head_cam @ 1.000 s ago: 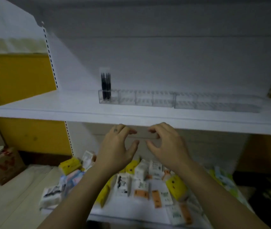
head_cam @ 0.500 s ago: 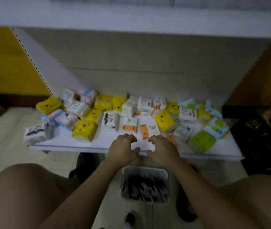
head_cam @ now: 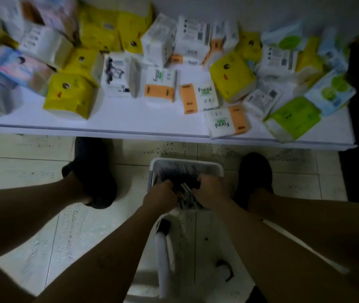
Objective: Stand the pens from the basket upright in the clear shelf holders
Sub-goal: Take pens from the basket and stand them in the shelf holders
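Observation:
A white basket [head_cam: 186, 163] stands on the tiled floor between my feet, filled with dark pens [head_cam: 185, 194]. My left hand [head_cam: 160, 197] reaches in from the left, its fingers curled down among the pens. From the right, my right hand [head_cam: 210, 189] does the same. A bunch of pens shows between the two hands, and the fingertips are hidden among them. The clear shelf holders are out of view.
A low white shelf [head_cam: 152, 130] just beyond the basket carries several tissue packs in yellow, white, orange and green. My black shoes [head_cam: 96, 171] flank the basket. A white stool-like object [head_cam: 163, 250] lies under my forearms. Something dark stands at the far right.
My view dropped from the upper shelf to the floor. Both hands came down from the shelf edge, past the low shelf, and into the basket of pens.

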{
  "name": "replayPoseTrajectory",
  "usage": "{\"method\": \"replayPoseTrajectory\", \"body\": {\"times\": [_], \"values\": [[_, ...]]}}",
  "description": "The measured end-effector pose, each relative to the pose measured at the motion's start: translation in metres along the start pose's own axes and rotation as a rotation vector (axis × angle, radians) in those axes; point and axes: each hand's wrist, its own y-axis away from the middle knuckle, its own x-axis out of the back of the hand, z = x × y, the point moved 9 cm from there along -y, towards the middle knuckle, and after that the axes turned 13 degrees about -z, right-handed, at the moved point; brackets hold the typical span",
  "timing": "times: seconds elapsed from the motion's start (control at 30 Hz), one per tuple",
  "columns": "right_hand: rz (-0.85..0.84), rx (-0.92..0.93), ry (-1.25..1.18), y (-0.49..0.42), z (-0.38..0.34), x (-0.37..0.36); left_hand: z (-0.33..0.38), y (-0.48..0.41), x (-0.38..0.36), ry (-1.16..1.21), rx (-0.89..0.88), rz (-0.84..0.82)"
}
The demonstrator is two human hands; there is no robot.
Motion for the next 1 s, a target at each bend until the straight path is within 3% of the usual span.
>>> {"method": "replayPoseTrajectory", "body": {"times": [0.17, 0.37, 0.6, 0.8, 1.0], "values": [[-0.018, -0.076, -0.011, -0.021, 0.014, -0.019, -0.007, -0.025, -0.027, -0.077, -0.040, -0.132], [-0.020, -0.140, 0.041, -0.032, 0.026, -0.030, -0.007, -0.031, -0.024, -0.099, 0.006, -0.051], [0.003, -0.248, 0.108, -0.028, 0.046, -0.016, -0.022, -0.022, -0.010, 0.055, 0.146, 0.078], [-0.002, -0.240, 0.141, -0.033, 0.051, -0.012, -0.045, -0.025, -0.007, 0.330, 0.259, 0.123], [0.008, -0.236, 0.164, -0.039, 0.053, -0.007, -0.026, -0.023, -0.009, 0.780, 0.147, 0.002]]}}
